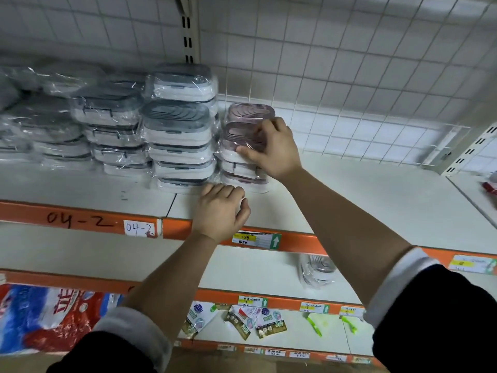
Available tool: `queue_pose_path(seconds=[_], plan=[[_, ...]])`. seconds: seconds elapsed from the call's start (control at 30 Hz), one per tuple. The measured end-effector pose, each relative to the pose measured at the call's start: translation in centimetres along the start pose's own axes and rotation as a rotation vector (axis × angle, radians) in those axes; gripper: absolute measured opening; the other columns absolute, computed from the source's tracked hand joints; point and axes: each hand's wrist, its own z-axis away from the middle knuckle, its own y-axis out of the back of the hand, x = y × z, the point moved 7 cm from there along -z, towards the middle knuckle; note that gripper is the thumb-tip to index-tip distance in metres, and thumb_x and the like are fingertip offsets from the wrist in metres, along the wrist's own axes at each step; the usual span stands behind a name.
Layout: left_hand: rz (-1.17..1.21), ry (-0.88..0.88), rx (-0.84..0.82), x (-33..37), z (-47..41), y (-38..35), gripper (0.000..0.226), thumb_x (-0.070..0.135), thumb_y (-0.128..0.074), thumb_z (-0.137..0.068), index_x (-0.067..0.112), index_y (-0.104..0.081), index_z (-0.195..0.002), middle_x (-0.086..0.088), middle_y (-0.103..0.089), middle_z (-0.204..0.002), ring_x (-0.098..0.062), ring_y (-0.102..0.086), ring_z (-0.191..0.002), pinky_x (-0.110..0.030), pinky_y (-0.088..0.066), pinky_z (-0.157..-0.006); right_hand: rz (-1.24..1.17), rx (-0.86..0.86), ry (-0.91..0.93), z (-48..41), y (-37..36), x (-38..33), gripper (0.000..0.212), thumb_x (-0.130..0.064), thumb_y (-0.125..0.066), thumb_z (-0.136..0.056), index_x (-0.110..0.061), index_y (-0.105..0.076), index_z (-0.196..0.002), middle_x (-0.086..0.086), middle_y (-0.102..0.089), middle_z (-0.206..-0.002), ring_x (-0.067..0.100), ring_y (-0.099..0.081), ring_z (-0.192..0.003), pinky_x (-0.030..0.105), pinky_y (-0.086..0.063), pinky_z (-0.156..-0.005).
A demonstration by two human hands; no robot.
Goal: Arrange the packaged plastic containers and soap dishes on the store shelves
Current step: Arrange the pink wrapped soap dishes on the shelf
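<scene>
Several stacks of plastic-wrapped grey-lidded containers [176, 122] fill the left part of the top white shelf [363, 200]. Right of them stands a shorter stack of pink-lidded containers [239, 133], with another pink one [250, 111] behind it. My right hand [271, 149] grips the top pink container of the front stack, thumb on its front edge, fingers over its lid. My left hand [220, 211] hovers with curled fingers at the shelf front, just below the stacks, holding nothing that I can see.
An orange shelf edge [80, 219] marked 04-2 runs below. The shelf under it holds one wrapped container [318, 269]. Lower down lie a red-and-blue bag [45, 316], small sachets [242, 321] and green items [314, 323]. A wire grid backs the shelves.
</scene>
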Motion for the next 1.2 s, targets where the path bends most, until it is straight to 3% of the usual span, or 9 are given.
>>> queue_pose_path(seconds=[0.17,0.3,0.47,0.6,0.77,0.97,1.1,1.2], plan=[[-0.007,-0.013,-0.009,0.0,0.0,0.1,0.023,0.025,-0.046,-0.083,0.013,-0.062,-0.072,-0.003,-0.060,-0.063,-0.026,-0.057,-0.064,-0.037,-0.047,-0.070,0.045,0.032,-0.005,-0.9,-0.6,0.1,0.055,-0.059,-0.073,-0.074,-0.017,-0.059,-0.106,0.004,-0.053,-0.113,0.029,-0.051,-0.105,0.045,-0.048,-0.087],[0.002,0.010,-0.043,-0.1,0.0,0.0,0.023,0.024,-0.046,-0.084,0.013,-0.061,-0.071,-0.004,-0.060,-0.062,-0.026,-0.056,-0.063,-0.036,-0.046,-0.071,0.150,0.024,-0.005,0.4,-0.4,0.4,0.062,-0.067,-0.065,-0.076,-0.022,-0.056,-0.118,0.000,-0.054,-0.124,0.031,-0.043,-0.119,0.047,-0.044,-0.093],[0.003,0.068,-0.109,-0.3,-0.1,0.0,0.027,0.027,-0.043,-0.085,0.012,-0.062,-0.072,-0.005,-0.061,-0.063,-0.028,-0.056,-0.065,-0.036,-0.044,-0.071,0.124,0.067,0.006,3.9,2.3,0.7,0.056,-0.049,-0.062,-0.088,-0.014,-0.052,-0.131,0.006,-0.054,-0.132,0.032,-0.043,-0.123,0.044,-0.040,-0.100],[0.039,0.067,-0.155,0.0,-0.1,0.0,0.031,0.031,-0.041,-0.085,0.012,-0.066,-0.082,-0.007,-0.066,-0.077,-0.032,-0.060,-0.076,-0.038,-0.044,-0.076,0.133,0.077,-0.073,9.1,4.7,2.5,0.043,-0.033,-0.062,-0.091,-0.009,-0.056,-0.126,0.009,-0.056,-0.128,0.033,-0.045,-0.120,0.037,-0.038,-0.095],[0.139,0.106,-0.055,-0.4,0.9,1.6,0.040,0.037,-0.047,-0.086,0.014,-0.069,-0.110,-0.009,-0.067,-0.107,-0.034,-0.058,-0.102,-0.041,-0.039,-0.092,0.142,0.107,-0.166,16.3,6.9,4.5,0.033,-0.023,-0.063,-0.091,-0.007,-0.060,-0.119,0.010,-0.060,-0.119,0.033,-0.048,-0.115,0.034,-0.038,-0.091],[0.201,-0.006,0.062,2.8,8.5,2.9,0.030,0.030,-0.055,-0.088,0.013,-0.067,-0.109,-0.008,-0.063,-0.108,-0.031,-0.055,-0.100,-0.040,-0.037,-0.083,0.164,0.132,-0.234,25.3,7.5,5.0,0.022,-0.020,-0.064,-0.088,-0.005,-0.062,-0.104,0.010,-0.062,-0.099,0.031,-0.054,-0.099,0.032,-0.043,-0.074],[0.252,-0.077,0.084,4.7,14.0,1.4,0.027,0.027,-0.056,-0.088,0.010,-0.069,-0.105,-0.008,-0.063,-0.106,-0.028,-0.053,-0.099,-0.037,-0.036,-0.081,0.171,0.057,-0.276,29.5,4.2,6.5,0.027,-0.027,-0.059,-0.089,-0.005,-0.062,-0.105,0.010,-0.062,-0.104,0.032,-0.054,-0.103,0.038,-0.049,-0.074],[0.272,-0.081,-0.012,5.1,17.1,-1.5,0.028,0.028,-0.055,-0.087,0.010,-0.069,-0.104,-0.008,-0.063,-0.102,-0.027,-0.054,-0.098,-0.038,-0.037,-0.080,0.179,-0.018,-0.307,31.4,0.7,8.3,0.024,-0.021,-0.063,-0.090,-0.006,-0.062,-0.108,0.011,-0.061,-0.109,0.032,-0.050,-0.110,0.043,-0.051,-0.077]])
